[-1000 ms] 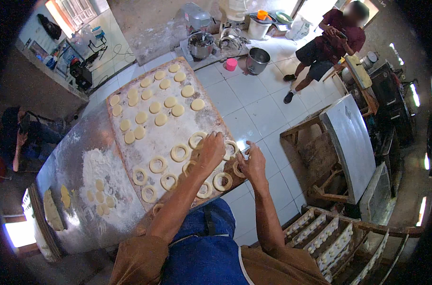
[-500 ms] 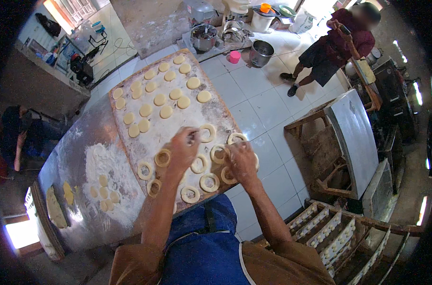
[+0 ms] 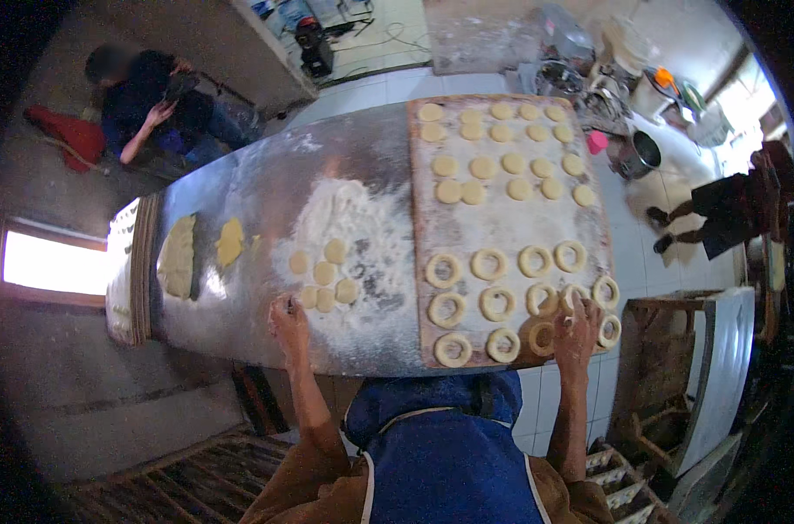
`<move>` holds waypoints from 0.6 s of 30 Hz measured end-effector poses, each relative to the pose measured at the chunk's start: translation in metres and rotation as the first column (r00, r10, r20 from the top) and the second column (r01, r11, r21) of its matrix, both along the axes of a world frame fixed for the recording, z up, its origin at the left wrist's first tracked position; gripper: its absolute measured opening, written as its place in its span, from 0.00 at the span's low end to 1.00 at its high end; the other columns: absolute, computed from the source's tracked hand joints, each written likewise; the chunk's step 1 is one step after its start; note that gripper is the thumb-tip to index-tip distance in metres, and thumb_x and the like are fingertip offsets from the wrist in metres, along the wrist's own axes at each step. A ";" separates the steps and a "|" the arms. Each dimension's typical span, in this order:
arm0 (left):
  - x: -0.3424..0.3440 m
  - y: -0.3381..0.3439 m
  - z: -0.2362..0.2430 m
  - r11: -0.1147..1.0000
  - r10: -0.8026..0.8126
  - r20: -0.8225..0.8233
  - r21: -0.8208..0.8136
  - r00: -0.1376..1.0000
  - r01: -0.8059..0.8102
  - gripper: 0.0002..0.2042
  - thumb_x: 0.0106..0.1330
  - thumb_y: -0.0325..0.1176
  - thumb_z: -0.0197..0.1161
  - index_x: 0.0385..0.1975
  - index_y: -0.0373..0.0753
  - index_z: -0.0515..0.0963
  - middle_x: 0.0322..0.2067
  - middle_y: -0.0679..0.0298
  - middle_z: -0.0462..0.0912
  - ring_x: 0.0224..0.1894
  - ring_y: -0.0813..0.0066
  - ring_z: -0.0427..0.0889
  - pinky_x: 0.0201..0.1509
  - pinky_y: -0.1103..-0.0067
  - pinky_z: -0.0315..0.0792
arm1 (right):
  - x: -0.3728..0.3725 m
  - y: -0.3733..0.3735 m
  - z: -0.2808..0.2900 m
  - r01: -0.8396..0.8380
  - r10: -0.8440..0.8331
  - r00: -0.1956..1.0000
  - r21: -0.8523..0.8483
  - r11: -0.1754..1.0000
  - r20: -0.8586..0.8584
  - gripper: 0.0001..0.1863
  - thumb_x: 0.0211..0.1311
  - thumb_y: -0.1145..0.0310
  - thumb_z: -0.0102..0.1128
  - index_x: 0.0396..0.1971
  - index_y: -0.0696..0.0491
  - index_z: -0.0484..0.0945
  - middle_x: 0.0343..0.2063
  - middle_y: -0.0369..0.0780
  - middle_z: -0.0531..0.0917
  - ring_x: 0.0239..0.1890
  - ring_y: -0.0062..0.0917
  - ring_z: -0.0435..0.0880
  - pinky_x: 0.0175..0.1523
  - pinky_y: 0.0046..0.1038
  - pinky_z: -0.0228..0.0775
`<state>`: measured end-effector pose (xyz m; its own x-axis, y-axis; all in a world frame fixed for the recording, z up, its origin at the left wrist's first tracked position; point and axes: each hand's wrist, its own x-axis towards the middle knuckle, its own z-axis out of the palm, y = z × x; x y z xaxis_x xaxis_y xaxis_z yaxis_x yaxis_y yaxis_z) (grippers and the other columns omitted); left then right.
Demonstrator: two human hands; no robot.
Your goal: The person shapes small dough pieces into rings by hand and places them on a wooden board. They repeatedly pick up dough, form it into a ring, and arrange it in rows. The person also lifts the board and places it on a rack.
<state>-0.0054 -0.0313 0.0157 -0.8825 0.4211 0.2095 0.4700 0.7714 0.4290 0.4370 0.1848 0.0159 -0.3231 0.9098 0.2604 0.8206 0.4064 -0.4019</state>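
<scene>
My left hand (image 3: 288, 323) is over the steel worktop (image 3: 222, 332), just left of several flat dough discs (image 3: 323, 274) on spilled flour; its fingers are curled, around something too small to make out. My right hand (image 3: 575, 334) is at the dough rings (image 3: 497, 304) on the floured wooden board (image 3: 510, 222), fingers bent together; what they grip, if anything, is hidden. Rows of dough discs (image 3: 514, 164) lie on the board's far half. A long dough piece (image 3: 177, 258) and a smaller yellow scrap (image 3: 230, 243) sit further left.
A seated person (image 3: 157, 105) is beyond the worktop's left; a standing person (image 3: 721, 205) is at right. Stacked boards (image 3: 135, 271) rest at the left end. A metal-topped stand (image 3: 721, 367), a steel pot (image 3: 638, 153) and mixing equipment (image 3: 561, 79) surround the board.
The view has swung leftward. My left hand has left the rings on the board and moved left to the floured steel surface. My right hand remains among the rings.
</scene>
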 end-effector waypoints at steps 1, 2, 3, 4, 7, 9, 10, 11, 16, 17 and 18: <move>-0.002 -0.007 0.001 0.999 -0.052 0.040 0.017 0.998 0.052 0.09 0.63 0.30 0.63 0.40 0.33 0.81 0.38 0.51 0.82 0.41 0.56 0.83 0.47 0.66 0.75 | -0.010 -0.004 0.003 0.017 -0.017 1.000 0.007 1.000 -0.015 0.21 0.55 0.73 0.64 0.52 0.57 0.78 0.48 0.52 0.77 0.54 0.48 0.72 0.59 0.46 0.65; -0.005 -0.012 0.001 0.994 -0.107 0.076 0.037 0.991 0.105 0.09 0.62 0.30 0.63 0.40 0.33 0.81 0.38 0.51 0.82 0.41 0.54 0.83 0.47 0.65 0.75 | -0.021 -0.008 0.007 0.036 -0.035 0.999 0.012 0.999 -0.031 0.21 0.56 0.74 0.64 0.51 0.58 0.78 0.47 0.52 0.77 0.54 0.48 0.72 0.60 0.46 0.64; -0.003 -0.009 -0.011 0.953 -0.284 0.030 0.120 0.958 0.279 0.10 0.61 0.29 0.64 0.41 0.33 0.81 0.38 0.51 0.81 0.39 0.54 0.82 0.47 0.65 0.75 | -0.038 -0.015 0.022 -0.029 0.029 0.999 -0.018 0.999 -0.015 0.21 0.56 0.73 0.64 0.51 0.57 0.78 0.46 0.52 0.77 0.53 0.48 0.72 0.58 0.45 0.65; 0.000 0.000 -0.019 0.873 -0.448 -0.036 0.195 0.893 0.446 0.11 0.60 0.28 0.64 0.41 0.33 0.80 0.37 0.52 0.80 0.38 0.54 0.82 0.47 0.65 0.75 | -0.058 -0.022 0.025 -0.067 0.067 0.997 0.008 0.998 -0.034 0.21 0.56 0.73 0.64 0.51 0.57 0.78 0.46 0.51 0.77 0.53 0.48 0.72 0.58 0.45 0.66; 0.006 0.024 -0.023 0.825 -0.559 -0.287 -0.096 0.778 0.558 0.12 0.59 0.28 0.66 0.42 0.34 0.80 0.37 0.52 0.80 0.37 0.55 0.81 0.47 0.65 0.74 | -0.123 -0.048 0.029 -0.189 0.187 0.973 -0.002 0.982 -0.131 0.22 0.54 0.71 0.66 0.51 0.56 0.78 0.44 0.50 0.77 0.51 0.49 0.73 0.58 0.45 0.66; 0.008 0.030 -0.006 0.811 -0.585 -0.191 -0.149 0.788 0.565 0.12 0.59 0.27 0.66 0.43 0.34 0.79 0.37 0.52 0.79 0.38 0.55 0.82 0.47 0.65 0.75 | -0.166 -0.067 0.029 -0.316 0.295 0.932 -0.072 0.946 -0.212 0.21 0.55 0.70 0.66 0.51 0.56 0.77 0.44 0.50 0.78 0.51 0.49 0.74 0.58 0.45 0.66; 0.005 0.032 -0.003 0.798 -0.600 -0.144 -0.172 0.787 0.577 0.12 0.58 0.26 0.66 0.43 0.34 0.79 0.37 0.52 0.79 0.39 0.55 0.82 0.46 0.66 0.75 | -0.186 -0.075 0.026 -0.383 0.358 0.908 -0.087 0.920 -0.218 0.21 0.56 0.70 0.65 0.51 0.56 0.77 0.44 0.50 0.78 0.51 0.49 0.74 0.57 0.44 0.67; 0.001 0.028 -0.007 0.819 -0.574 0.034 0.046 0.818 0.572 0.13 0.59 0.26 0.67 0.43 0.34 0.80 0.36 0.53 0.80 0.39 0.57 0.82 0.46 0.67 0.75 | -0.208 -0.086 0.022 -0.410 0.360 0.891 -0.146 0.901 -0.277 0.20 0.56 0.70 0.66 0.51 0.55 0.78 0.46 0.50 0.79 0.52 0.48 0.75 0.58 0.43 0.67; -0.005 0.007 -0.007 0.751 -0.637 0.439 0.539 0.634 0.382 0.14 0.61 0.29 0.69 0.45 0.30 0.81 0.34 0.56 0.84 0.38 0.67 0.85 0.44 0.73 0.77 | -0.293 -0.111 -0.017 -0.533 0.187 0.791 -0.505 0.679 -0.583 0.20 0.60 0.70 0.67 0.51 0.60 0.79 0.43 0.46 0.85 0.46 0.32 0.84 0.53 0.31 0.75; -0.004 0.004 -0.002 0.761 -0.615 0.547 0.599 0.568 0.247 0.15 0.61 0.31 0.70 0.44 0.30 0.82 0.33 0.57 0.85 0.38 0.69 0.85 0.44 0.74 0.78 | -0.299 -0.113 -0.024 -0.549 0.096 0.772 -0.583 0.599 -0.628 0.20 0.61 0.71 0.67 0.52 0.61 0.78 0.42 0.45 0.86 0.44 0.29 0.85 0.52 0.28 0.77; -0.004 -0.003 0.004 0.772 -0.586 0.645 0.629 0.491 0.095 0.15 0.62 0.32 0.70 0.44 0.29 0.82 0.33 0.57 0.85 0.37 0.71 0.85 0.44 0.75 0.78 | -0.305 -0.116 -0.017 -0.542 0.063 0.776 -0.613 0.575 -0.628 0.20 0.61 0.71 0.68 0.51 0.62 0.78 0.42 0.44 0.86 0.44 0.27 0.85 0.51 0.27 0.77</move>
